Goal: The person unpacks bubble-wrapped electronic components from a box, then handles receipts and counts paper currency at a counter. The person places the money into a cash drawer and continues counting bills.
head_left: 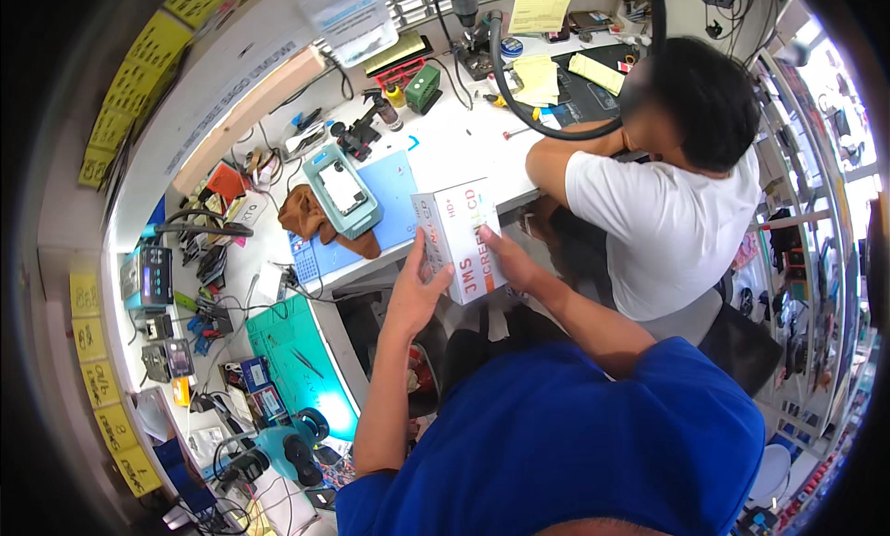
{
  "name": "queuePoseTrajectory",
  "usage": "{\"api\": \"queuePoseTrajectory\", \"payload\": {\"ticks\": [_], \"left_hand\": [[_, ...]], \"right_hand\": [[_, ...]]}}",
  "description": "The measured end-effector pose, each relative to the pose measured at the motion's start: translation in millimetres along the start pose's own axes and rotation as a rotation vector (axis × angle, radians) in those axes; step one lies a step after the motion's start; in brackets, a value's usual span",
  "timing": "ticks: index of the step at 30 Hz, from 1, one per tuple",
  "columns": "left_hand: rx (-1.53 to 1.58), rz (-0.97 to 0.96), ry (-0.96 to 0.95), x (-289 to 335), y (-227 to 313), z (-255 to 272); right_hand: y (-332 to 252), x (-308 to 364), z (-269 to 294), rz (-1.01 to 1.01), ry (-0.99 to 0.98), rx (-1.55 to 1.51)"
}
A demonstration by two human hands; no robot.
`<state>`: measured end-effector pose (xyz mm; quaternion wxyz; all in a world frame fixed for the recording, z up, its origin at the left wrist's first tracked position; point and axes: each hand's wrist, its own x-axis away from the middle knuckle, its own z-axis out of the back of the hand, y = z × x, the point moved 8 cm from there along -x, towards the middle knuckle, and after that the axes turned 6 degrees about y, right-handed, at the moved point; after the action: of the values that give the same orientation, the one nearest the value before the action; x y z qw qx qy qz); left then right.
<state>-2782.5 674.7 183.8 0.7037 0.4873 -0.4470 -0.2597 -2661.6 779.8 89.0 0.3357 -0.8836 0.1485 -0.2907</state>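
A white cardboard box (471,223) with red and grey print is held upright in front of me, just off the bench edge. My left hand (420,286) presses its left side, thumb on the near lower edge. My right hand (515,260) grips the right side, with the thumb lying on the printed face. Beyond the box, a blue work mat (394,179) lies on the white bench. On the mat's left stands a grey-green tray-like device (363,223) with a white phone-shaped panel (345,189) in it, next to a brown cloth (304,213).
A co-worker in a white shirt (654,221) sits close on my right, leaning on the bench. At left are a lit teal mat (301,360), a blue microscope (287,448) and cluttered tools. A green box (424,88) and a black hose (556,133) are farther back.
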Motion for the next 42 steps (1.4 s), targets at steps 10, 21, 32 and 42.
{"api": "queuePoseTrajectory", "payload": {"ticks": [10, 21, 32, 42], "left_hand": [[-0.028, 0.163, 0.071, -88.2, 11.4, 51.7], [0.606, 0.223, 0.162, -123.0, -15.3, 75.8], [-0.272, 0.107, -0.117, -228.8, 7.5, 103.2], [-0.848, -0.377, 0.109, -256.9, 78.9, 79.8]], "right_hand": [[-42.6, -69.5, 22.7, -0.027, 0.018, -0.287], [-26.9, -123.5, 25.8, -0.095, 0.120, -0.263], [-110.5, -91.3, 54.6, 0.468, 0.546, 0.926], [-144.4, -104.5, 46.7, 0.585, 0.563, 1.239]]}}
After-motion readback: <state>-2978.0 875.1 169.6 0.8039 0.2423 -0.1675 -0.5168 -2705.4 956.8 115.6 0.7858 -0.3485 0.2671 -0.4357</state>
